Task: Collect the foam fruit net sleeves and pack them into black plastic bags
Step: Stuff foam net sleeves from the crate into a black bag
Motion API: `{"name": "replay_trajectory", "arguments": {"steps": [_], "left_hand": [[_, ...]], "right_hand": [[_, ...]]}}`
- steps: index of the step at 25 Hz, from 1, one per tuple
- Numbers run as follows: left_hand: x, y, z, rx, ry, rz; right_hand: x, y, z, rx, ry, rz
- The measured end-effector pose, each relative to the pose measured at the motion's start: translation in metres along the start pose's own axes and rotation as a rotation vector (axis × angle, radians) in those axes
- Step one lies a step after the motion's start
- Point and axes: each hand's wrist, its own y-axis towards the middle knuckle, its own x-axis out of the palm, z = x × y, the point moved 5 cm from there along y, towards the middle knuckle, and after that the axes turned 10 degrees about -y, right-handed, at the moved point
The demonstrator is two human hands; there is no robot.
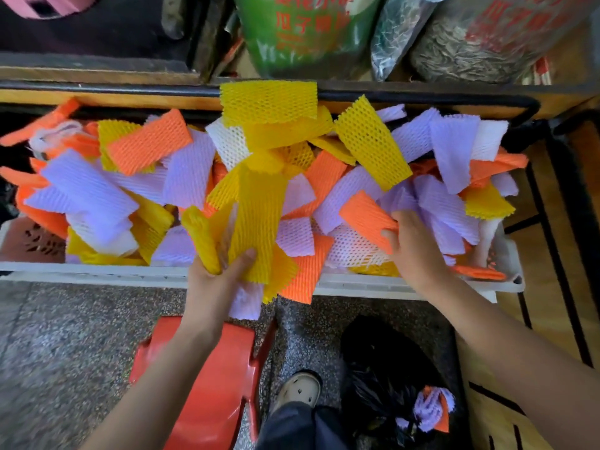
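Head camera, looking down on a sorting job: a person's left hand (214,287) is clamped round a fan of yellow sleeves (256,219), thumb on top and fingers curled beneath, seemingly to hold the bundle together while more are gathered; to the right of that grip, the right hand (412,251) pinches an orange sleeve (368,219) between thumb and fingers, its fingertips sunk among lilac ones, apparently to draw the next piece out; beyond both grips the pile of foam fruit net sleeves (181,177), orange, yellow, lilac and white, fills a white crate (97,271); below the right hand's grip, on the floor, a black plastic bag (383,362) lies with a few lilac and orange sleeves showing at its mouth, close enough, it seems, for a short drop; below the left grip stands a red plastic stool (211,384); most of the packing looks yet to be done.
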Motion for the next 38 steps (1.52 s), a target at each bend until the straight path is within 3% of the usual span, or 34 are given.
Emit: {"name": "replay_trajectory", "arguments": {"steps": [3, 5, 7, 10, 13, 16, 19, 23, 25, 30, 35, 38], "left_hand": [[-0.018, -0.003, -0.004, 0.030, -0.024, 0.084], [-0.025, -0.006, -0.007, 0.022, -0.022, 0.108], [-0.033, -0.009, -0.009, 0.013, -0.026, 0.142], [-0.052, -0.014, -0.010, 0.000, -0.036, 0.202], [-0.074, -0.027, -0.010, -0.005, -0.049, 0.258], [-0.097, -0.041, -0.011, 0.004, -0.054, 0.304], [-0.115, -0.058, -0.013, 0.014, -0.085, 0.337], [-0.124, -0.079, -0.018, 0.032, -0.117, 0.345], [-0.126, -0.084, -0.026, 0.024, -0.112, 0.355], [-0.121, -0.090, -0.033, 0.029, -0.092, 0.399], [-0.127, -0.096, -0.029, 0.035, -0.091, 0.461], [-0.139, -0.105, -0.026, 0.032, -0.109, 0.501]], "right_hand": [[-0.020, -0.025, -0.006, -0.031, 0.152, 0.046], [-0.032, -0.018, -0.039, -0.206, 0.192, 0.041], [-0.030, 0.001, -0.089, -0.420, 0.217, -0.039], [0.000, 0.035, -0.151, -0.540, 0.180, -0.208], [0.031, 0.056, -0.169, -0.530, -0.218, -0.271], [0.034, 0.061, -0.166, -0.532, -0.541, -0.209], [0.030, 0.055, -0.156, -0.583, -0.624, -0.158], [0.045, 0.044, -0.148, -0.608, -0.588, -0.406], [0.048, 0.041, -0.149, -0.558, -0.511, -0.439], [0.029, 0.033, -0.152, -0.546, -0.568, -0.182], [-0.010, 0.009, -0.165, -0.536, -0.408, 0.161], [-0.030, -0.012, -0.179, -0.557, -0.310, 0.200]]}}
